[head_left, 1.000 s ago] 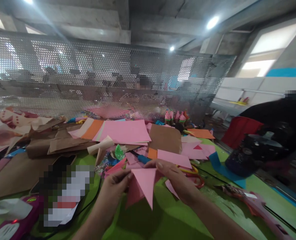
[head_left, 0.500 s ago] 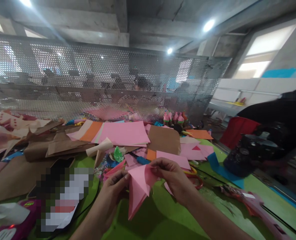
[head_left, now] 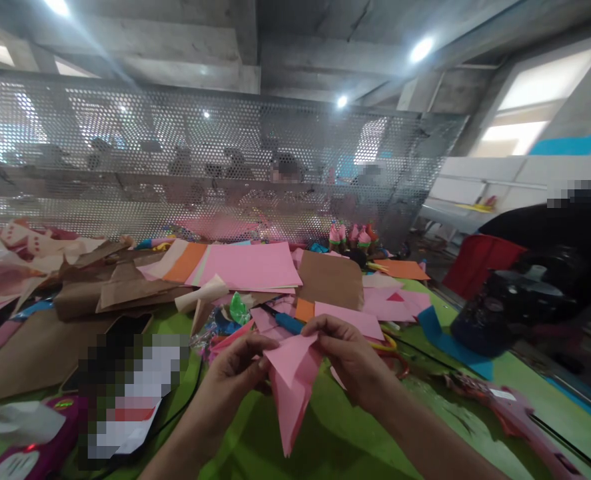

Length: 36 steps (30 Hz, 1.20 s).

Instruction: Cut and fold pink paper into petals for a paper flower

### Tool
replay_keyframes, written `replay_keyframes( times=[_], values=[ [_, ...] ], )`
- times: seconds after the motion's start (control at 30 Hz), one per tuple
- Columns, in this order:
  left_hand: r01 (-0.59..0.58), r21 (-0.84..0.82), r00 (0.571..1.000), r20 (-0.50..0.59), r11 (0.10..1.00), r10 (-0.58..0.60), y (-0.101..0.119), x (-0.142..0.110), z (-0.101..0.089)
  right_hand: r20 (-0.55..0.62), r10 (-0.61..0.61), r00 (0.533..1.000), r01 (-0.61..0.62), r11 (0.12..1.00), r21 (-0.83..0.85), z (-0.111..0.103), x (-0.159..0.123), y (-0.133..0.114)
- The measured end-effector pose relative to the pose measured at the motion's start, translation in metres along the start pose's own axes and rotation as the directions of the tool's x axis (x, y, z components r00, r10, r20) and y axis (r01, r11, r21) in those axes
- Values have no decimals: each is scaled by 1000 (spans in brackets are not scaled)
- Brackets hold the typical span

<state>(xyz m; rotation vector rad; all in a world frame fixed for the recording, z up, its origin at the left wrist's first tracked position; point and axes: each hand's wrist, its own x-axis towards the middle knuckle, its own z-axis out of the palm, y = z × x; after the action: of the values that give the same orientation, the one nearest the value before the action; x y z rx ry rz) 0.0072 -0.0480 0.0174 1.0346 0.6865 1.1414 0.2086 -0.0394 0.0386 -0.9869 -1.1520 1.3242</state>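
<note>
A folded piece of pink paper hangs between my two hands, its narrow point facing down over the green table. My left hand pinches its upper left corner. At the upper right corner, the thumb and fingers of my right hand are closed on the paper. Just behind the paper lies a blue-handled tool, its far end among pink scraps. Part of a pair of scissors with red and yellow handles shows beyond my right wrist.
Pink sheets and brown paper cover the back of the green table. A pink glue gun lies at right, near a dark jar. At left are a phone and a purple device. A perforated metal screen stands behind.
The pink paper has turned so that its lower point hangs more toward the middle, and its flaps lie closer together. Both hands still hold its top corners.
</note>
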Motion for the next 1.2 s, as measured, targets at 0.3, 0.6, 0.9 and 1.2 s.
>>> replay_keyframes(
  times=[0.3,0.6,0.9,1.2],
  values=[
    [-36,185,999,25,982,32,5,-1,-7,4,-37,999,37,999,-11,-2,1,5],
    [-40,271,999,15,962,37,10,-1,-11,-45,-19,999,21,999,41,0,3,-11],
    [-140,378,990,70,915,122,11,1,-12,-31,20,999,-17,994,104,0,0,-14],
    [-338,525,941,181,781,286,4,4,-15,22,105,994,-103,992,-76,2,-5,-12]
  ],
)
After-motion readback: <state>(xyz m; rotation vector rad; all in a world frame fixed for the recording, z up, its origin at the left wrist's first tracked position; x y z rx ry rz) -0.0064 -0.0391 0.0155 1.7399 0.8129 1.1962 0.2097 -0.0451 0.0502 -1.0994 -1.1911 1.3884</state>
